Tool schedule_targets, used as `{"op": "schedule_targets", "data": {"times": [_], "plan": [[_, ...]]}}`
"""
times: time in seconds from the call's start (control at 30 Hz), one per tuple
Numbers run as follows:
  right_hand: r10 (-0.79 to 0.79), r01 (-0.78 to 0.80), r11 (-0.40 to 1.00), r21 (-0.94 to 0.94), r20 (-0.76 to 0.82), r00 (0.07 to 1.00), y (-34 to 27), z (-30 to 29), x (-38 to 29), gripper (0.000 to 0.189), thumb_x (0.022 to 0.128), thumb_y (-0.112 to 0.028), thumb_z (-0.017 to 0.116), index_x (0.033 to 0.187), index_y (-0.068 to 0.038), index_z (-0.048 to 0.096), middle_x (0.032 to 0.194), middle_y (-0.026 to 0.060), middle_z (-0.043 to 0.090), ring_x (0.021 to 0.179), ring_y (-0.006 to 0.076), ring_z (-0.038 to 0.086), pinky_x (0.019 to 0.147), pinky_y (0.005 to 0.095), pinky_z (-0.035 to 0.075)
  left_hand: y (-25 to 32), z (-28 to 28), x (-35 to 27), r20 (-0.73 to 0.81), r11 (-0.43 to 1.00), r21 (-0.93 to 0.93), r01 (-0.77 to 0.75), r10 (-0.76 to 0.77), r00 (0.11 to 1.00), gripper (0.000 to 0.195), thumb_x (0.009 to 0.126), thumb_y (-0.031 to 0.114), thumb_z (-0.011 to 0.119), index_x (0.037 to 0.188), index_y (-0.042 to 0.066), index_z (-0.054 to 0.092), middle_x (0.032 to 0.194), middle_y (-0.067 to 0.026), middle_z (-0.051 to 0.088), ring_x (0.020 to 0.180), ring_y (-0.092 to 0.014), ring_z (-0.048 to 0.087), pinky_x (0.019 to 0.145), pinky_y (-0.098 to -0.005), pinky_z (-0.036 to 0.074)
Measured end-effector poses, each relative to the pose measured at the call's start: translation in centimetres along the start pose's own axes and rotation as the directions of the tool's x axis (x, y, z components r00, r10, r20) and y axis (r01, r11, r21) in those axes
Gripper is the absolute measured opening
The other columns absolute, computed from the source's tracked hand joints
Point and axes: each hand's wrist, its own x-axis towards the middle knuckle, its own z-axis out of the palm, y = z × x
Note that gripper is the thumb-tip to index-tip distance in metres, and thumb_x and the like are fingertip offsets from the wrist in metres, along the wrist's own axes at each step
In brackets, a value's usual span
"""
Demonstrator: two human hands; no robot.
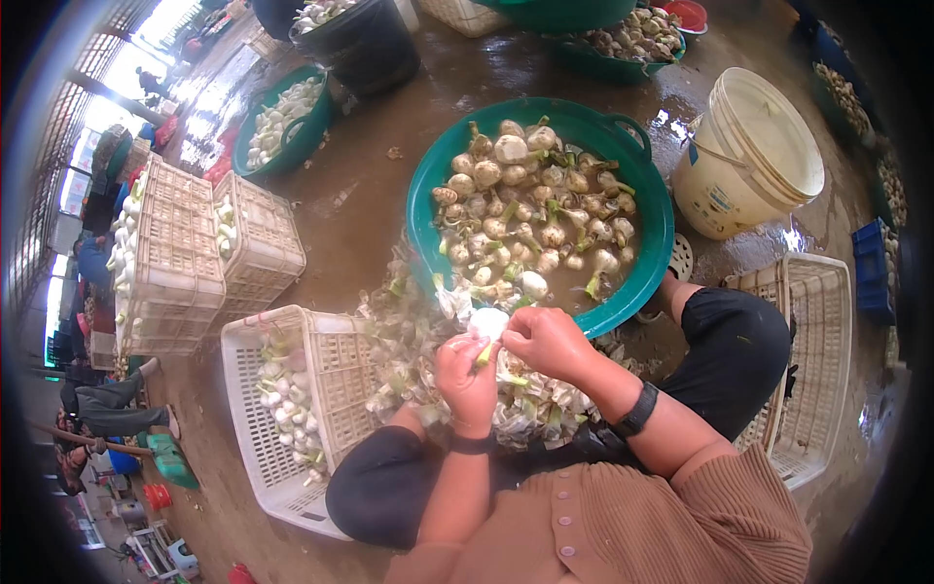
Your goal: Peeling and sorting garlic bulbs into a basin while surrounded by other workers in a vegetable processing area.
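My left hand (pixel 465 372) is closed around the green stem of a white garlic bulb (pixel 489 323). Against the bulb's right side are the pinched fingers of my right hand (pixel 543 342); whether they grip skin or the bulb itself is hidden. Both hands are just below the near rim of a green plastic tub (pixel 419 241), where unpeeled garlic bulbs (pixel 551 233) lie in brownish water. Beneath my hands, a heap of garlic skins and stem scraps (pixel 543 412) spreads between my legs. Peeled garlic bulbs (pixel 290 409) fill part of the white plastic crate (pixel 339 379) at my left.
A whitish bucket (pixel 730 168) stands right of the tub, a white crate (pixel 817 365) beside my right leg. Stacked crates (pixel 182 248) and another green tub (pixel 288 146) hold garlic at left. A person at far left holds a long-handled green shovel (pixel 171 460). The floor is wet.
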Motion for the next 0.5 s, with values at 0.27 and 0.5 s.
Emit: {"op": "schedule_targets", "data": {"times": [0.27, 0.5], "plan": [[0.296, -0.168, 0.869, -0.466, 0.216, 0.931, 3.1, 0.9, -0.9, 0.029, 0.073, -0.033, 0.057, 0.068, -0.005, 0.063, 0.069, 0.0176, 0.061, 0.065, 0.0357, 0.059, 0.059, 0.0424, 0.047, -0.3, -1.0, 0.7, 0.261, 0.123, -0.787, 0.605, -0.822, 0.506, 0.01, 0.08, 0.012, 0.063, 0.086, 0.008, 0.056, 0.082, -0.0009, 0.058, 0.078, -0.012, 0.057, 0.065, -0.0239, 0.047], [-0.107, 0.157, 0.848, 0.506, -0.126, 0.986, 3.1, 2.4, 0.6, 0.035, 0.086, -0.037, 0.049, 0.102, -0.006, 0.054, 0.093, 0.0135, 0.061, 0.069, 0.0281, 0.06, 0.056, 0.0379, 0.05, -0.1, -0.4, 0.9, 0.401, 0.047, -0.72, 0.693, -0.786, 0.47, 0.011, 0.084, 0.02, 0.058, 0.086, 0.01, 0.055, 0.075, 0.0011, 0.057, 0.064, -0.007, 0.054, 0.06, -0.0222, 0.049]]}}
